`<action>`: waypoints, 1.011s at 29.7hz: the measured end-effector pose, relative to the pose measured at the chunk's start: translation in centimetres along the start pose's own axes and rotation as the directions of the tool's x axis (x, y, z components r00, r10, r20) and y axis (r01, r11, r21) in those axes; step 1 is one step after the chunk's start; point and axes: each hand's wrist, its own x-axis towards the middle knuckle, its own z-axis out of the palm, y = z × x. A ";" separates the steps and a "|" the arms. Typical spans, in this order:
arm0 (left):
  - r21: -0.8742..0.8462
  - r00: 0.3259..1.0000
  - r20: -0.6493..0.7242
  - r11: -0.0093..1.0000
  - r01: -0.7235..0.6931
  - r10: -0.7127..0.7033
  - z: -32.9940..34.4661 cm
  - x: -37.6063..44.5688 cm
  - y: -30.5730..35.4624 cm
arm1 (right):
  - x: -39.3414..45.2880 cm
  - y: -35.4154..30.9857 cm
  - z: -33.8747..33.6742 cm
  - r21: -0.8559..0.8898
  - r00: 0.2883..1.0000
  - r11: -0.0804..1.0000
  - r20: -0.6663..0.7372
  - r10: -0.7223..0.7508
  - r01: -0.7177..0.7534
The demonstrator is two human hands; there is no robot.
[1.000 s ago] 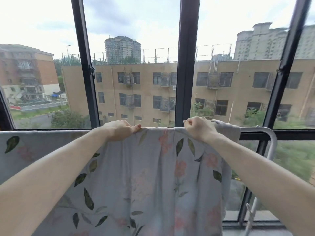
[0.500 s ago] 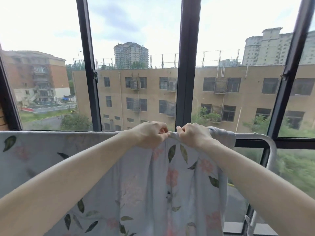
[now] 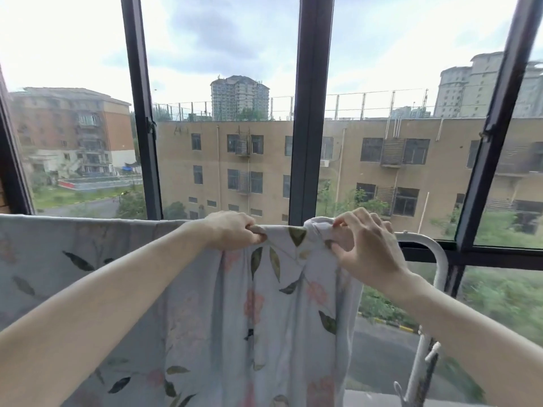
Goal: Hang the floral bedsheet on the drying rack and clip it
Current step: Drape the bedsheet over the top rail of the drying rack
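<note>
Change: since the earlier frame, left hand (image 3: 232, 230) has slid right along the rail and the fabric between the hands has bunched; right hand (image 3: 367, 245) now shows raised, spread fingers instead of a closed fist.
Landmark: drying rack (image 3: 426, 245), white tube frame; all positions below refer to it.
Far left: floral bedsheet (image 3: 279, 304) draped over the rack's top rail, which the cloth hides along this whole span. Sheet runs out of view at the left edge and the bottom edge.
Left forearm: enters from the lower left corner; elbow cut off.
Left hand: at the rail, left of the rack's bare corner. Fingers curled, gripping a gathered fold of the sheet. Fingertips hidden behind the fold.
Centre: sheet pulled into pleats between the two hands, hanging down below the rail.
Right hand: just left of the rack's bare curved corner. Thumb and forefinger pinch the bunched sheet corner; the other fingers are lifted and loose.
Right: rack corner and upright exposed; its foot is cut off by the bottom edge. A small fitting low on the upright is too blurred to identify.
Behind: window frame (image 3: 305, 113), dark, upright.
</note>
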 end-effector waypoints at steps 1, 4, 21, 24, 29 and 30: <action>-0.014 1.000 0.013 1.000 0.012 -0.012 0.0 0.0 0.2 | -0.1 0.4 -0.1 0.023 1.000 0.999 -0.008 -0.022 0.022; -0.012 0.999 0.026 0.999 0.041 -0.041 0.0 0.4 0.3 | 0.5 1.0 -0.7 0.107 0.997 0.992 -0.042 -0.066 0.070; -0.128 0.992 0.045 0.985 0.120 -0.115 0.1 -0.4 1.1 | 1.8 2.7 -1.1 0.243 0.991 0.961 0.002 -0.133 0.128; -0.141 0.991 0.065 0.982 0.127 -0.119 0.3 -0.6 1.1 | 1.8 3.2 -0.7 0.307 0.993 0.946 0.010 -0.116 0.107; -0.266 0.992 0.096 0.959 0.102 -0.079 -0.6 -0.1 0.9 | 5.6 5.2 -2.9 0.332 0.995 0.942 -0.102 -0.006 0.040; -0.337 0.991 0.109 0.936 0.106 -0.073 -1.1 0.0 0.8 | 7.1 5.3 -3.7 0.330 0.992 0.943 -0.128 -0.002 0.045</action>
